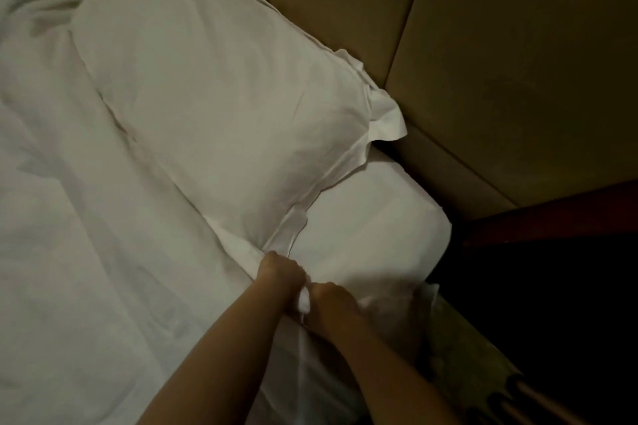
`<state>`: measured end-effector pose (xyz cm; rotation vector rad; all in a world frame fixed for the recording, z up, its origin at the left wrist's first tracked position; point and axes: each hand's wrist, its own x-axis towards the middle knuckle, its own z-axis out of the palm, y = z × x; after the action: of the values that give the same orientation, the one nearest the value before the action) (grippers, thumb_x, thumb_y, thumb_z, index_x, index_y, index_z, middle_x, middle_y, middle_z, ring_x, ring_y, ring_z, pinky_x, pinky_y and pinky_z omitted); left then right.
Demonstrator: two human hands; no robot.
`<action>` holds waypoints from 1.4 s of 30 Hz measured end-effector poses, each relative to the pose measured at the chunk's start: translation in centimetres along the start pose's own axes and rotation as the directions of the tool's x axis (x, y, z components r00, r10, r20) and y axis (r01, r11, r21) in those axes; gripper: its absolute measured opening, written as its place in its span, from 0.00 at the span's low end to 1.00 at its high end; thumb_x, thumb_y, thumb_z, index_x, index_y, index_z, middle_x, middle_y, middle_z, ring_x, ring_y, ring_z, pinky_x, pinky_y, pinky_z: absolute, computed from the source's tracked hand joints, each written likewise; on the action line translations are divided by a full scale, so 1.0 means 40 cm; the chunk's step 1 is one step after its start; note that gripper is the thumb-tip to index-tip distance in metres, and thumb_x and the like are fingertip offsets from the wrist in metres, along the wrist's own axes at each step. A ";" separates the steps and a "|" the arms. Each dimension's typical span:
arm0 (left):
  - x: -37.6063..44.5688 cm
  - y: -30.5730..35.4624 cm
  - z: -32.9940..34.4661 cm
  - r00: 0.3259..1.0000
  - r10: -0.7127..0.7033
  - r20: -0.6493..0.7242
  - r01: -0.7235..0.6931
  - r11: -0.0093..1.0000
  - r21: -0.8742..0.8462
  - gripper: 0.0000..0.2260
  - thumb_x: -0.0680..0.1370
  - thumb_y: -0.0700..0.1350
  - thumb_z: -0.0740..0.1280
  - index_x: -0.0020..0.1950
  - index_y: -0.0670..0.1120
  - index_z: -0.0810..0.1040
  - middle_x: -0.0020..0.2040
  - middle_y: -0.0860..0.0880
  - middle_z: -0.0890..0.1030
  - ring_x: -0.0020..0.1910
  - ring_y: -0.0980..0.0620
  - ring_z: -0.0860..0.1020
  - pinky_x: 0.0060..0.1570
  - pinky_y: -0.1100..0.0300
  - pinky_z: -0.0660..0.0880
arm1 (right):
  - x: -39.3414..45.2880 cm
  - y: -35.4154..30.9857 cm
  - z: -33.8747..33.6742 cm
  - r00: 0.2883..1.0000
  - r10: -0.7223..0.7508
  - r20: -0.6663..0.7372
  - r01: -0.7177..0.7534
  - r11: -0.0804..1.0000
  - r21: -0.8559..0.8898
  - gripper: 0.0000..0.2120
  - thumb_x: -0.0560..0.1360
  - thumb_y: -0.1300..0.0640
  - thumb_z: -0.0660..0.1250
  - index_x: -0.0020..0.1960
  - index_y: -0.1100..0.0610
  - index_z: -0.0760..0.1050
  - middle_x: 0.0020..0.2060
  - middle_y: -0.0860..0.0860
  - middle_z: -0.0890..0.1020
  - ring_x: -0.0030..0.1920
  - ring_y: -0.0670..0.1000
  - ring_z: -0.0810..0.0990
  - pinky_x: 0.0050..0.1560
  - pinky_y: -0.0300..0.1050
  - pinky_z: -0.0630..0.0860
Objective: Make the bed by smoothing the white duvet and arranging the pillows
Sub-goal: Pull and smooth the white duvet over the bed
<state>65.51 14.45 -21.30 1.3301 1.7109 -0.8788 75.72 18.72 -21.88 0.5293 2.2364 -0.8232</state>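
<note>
While both hands bunch cloth, left hand and right hand fingers clamp the white duvet edge. Pillow lies plump against the headboard. Duvet wrinkled.

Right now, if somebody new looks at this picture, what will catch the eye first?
First, the big white pillow, lying diagonally across the upper middle with its long edge against the tan padded headboard. Next, the two hands at the lower centre: the left hand and the right hand are close together, both bunching white fabric at the edge of the duvet, just below the pillow's near corner. The duvet fills the left side and is creased.
</note>
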 end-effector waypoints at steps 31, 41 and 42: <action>-0.111 0.114 -0.518 0.837 0.112 -0.535 0.025 0.970 0.242 0.13 0.82 0.41 0.54 0.61 0.41 0.74 0.60 0.42 0.77 0.59 0.44 0.75 0.57 0.53 0.69 | -0.311 0.296 -0.379 0.842 0.323 -0.433 -0.336 0.941 0.049 0.14 0.77 0.48 0.63 0.56 0.56 0.75 0.52 0.55 0.81 0.53 0.55 0.80 0.50 0.45 0.75; -0.255 -0.028 -0.810 0.711 -0.205 -0.673 0.295 0.955 0.021 0.11 0.80 0.42 0.60 0.57 0.40 0.79 0.54 0.42 0.80 0.53 0.42 0.79 0.42 0.54 0.69 | -0.306 0.274 -0.667 0.697 0.203 -0.688 -0.207 0.975 0.078 0.11 0.76 0.54 0.64 0.51 0.61 0.78 0.48 0.58 0.81 0.49 0.60 0.80 0.44 0.47 0.73; -0.214 -0.008 -0.794 0.736 -0.188 -0.651 0.266 0.964 0.023 0.11 0.80 0.42 0.59 0.57 0.41 0.79 0.55 0.43 0.80 0.54 0.43 0.79 0.44 0.54 0.71 | -0.291 0.291 -0.625 0.711 0.251 -0.657 -0.261 0.962 0.084 0.10 0.77 0.55 0.62 0.52 0.61 0.78 0.49 0.59 0.81 0.50 0.60 0.80 0.45 0.48 0.74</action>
<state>61.24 38.44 0.79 1.6506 2.4331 -0.6917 78.71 42.63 -4.13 1.2638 2.7021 -0.5059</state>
